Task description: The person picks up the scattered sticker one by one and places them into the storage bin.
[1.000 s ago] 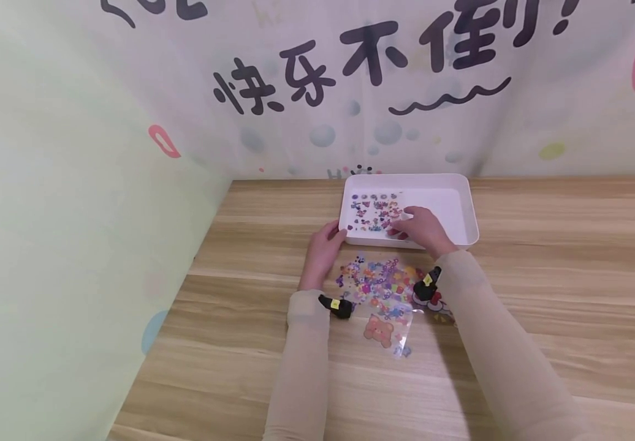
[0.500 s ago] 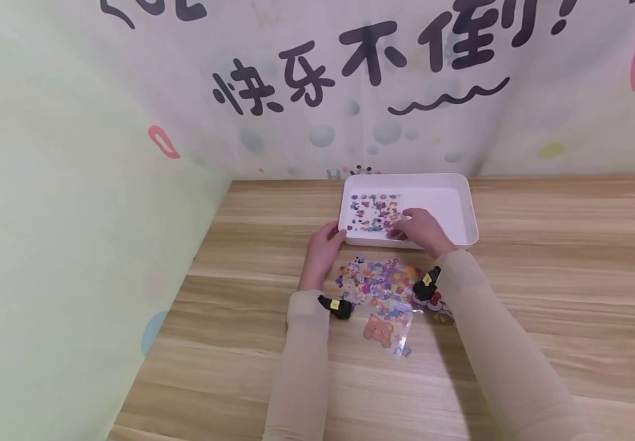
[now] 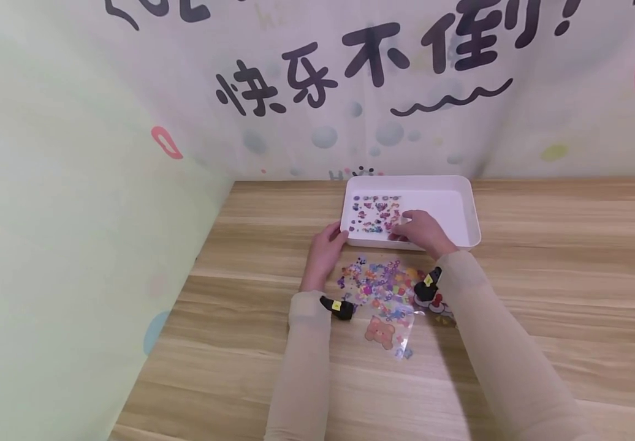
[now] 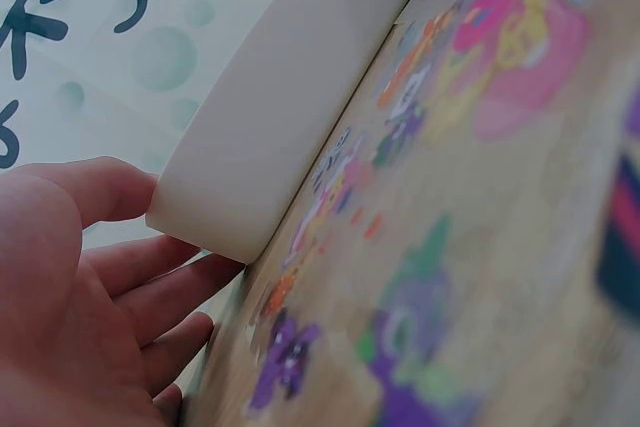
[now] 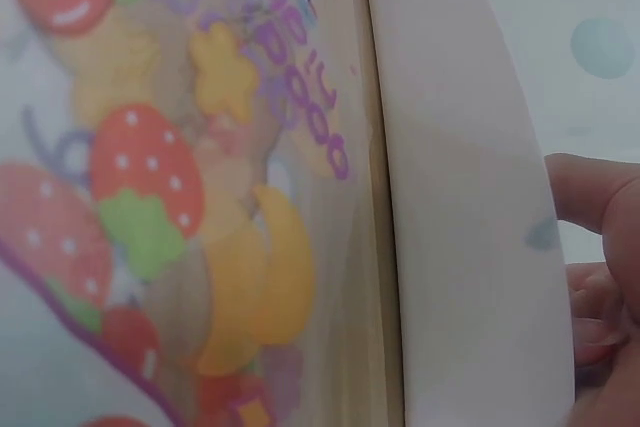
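Note:
My left hand (image 3: pixel 325 250) grips the near left corner of a shallow white tray (image 3: pixel 450 214). In the left wrist view its thumb lies at the rim, while the other fingers (image 4: pixel 165 292) reach under the corner. A clear sticker sheet (image 3: pixel 371 212) with rows of small colourful stickers lies in the tray's left half. My right hand (image 3: pixel 425 233) reaches over the near wall and, with bent fingers, pinches the sheet near its lower right corner. The tray's wall hides those fingertips in the right wrist view.
More clear sticker sheets (image 3: pixel 375 285) overlap on the wooden table (image 3: pixel 229 294) before the tray, one with a pink bear (image 3: pixel 379 332), others with fruit and letters. Under my right wrist sits another colourful printed piece (image 3: pixel 440 304). A printed cloth (image 3: pixel 295 147) hangs behind the tray.
Both hands stay where they were, the left at the tray's corner, the right at the sticker sheet. The head view has shifted very slightly.

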